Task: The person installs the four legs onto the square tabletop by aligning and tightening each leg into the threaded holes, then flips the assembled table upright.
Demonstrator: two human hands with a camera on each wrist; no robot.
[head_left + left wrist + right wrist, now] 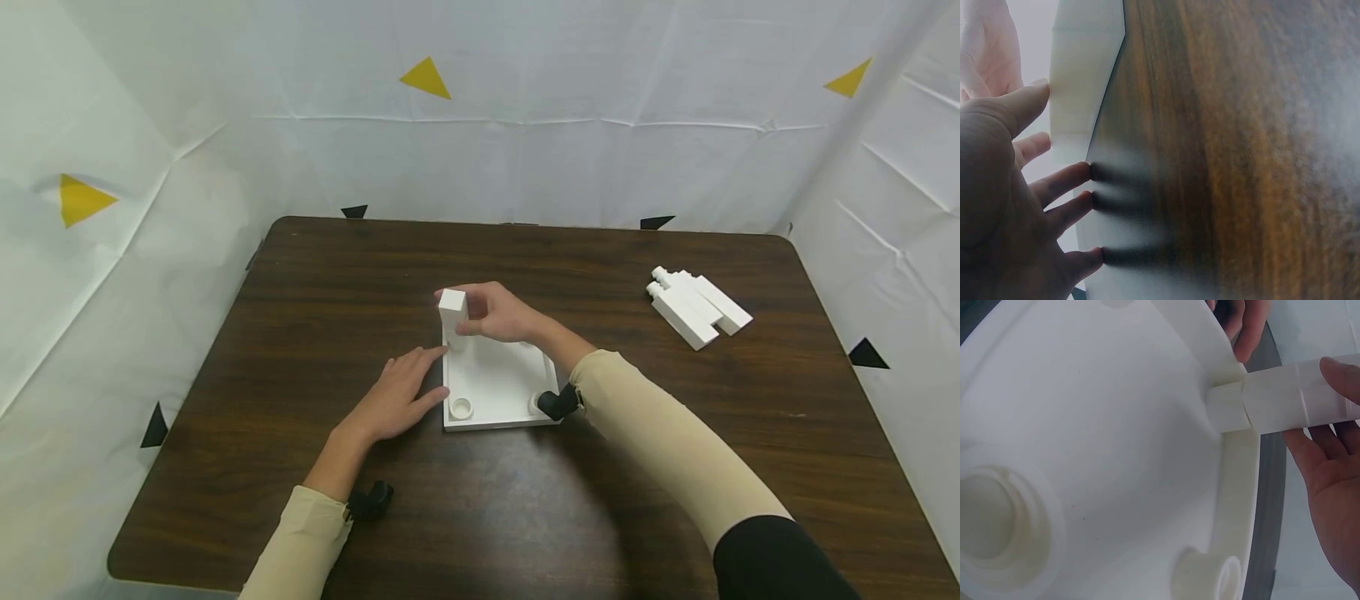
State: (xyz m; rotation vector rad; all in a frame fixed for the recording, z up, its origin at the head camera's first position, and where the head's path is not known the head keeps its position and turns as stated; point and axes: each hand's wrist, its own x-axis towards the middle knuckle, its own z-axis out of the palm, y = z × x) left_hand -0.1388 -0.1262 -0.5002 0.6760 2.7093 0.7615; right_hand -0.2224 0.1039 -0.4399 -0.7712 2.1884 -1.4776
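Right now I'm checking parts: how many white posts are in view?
4: one post in the right hand, three posts lying together on the right of the table.

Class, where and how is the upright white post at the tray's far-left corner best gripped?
By its upper part: pinch the white post on opposite flat sides, likely from the right, as the right hand does. It stands upright, its lower end at the corner of the tray.
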